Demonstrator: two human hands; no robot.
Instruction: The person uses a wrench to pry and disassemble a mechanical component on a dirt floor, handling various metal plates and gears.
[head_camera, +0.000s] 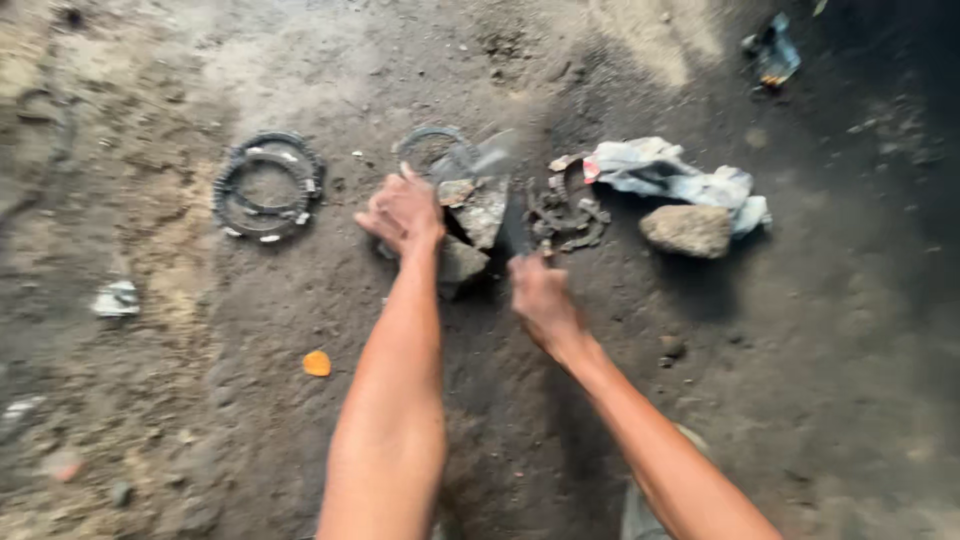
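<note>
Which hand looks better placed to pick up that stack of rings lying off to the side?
Probably the left hand. The stacked rings lie on its side of the dirt ground, and it only rests on the stone, while the right hand grips a blurred tool.

Dirt floor (800, 380); ring stack (266, 185); stones (688, 229); crumpled rag (665, 172); orange scrap (317, 363)

Bare, dusty dirt floor (200, 400), sunlit at left, shadowed at right.
</note>
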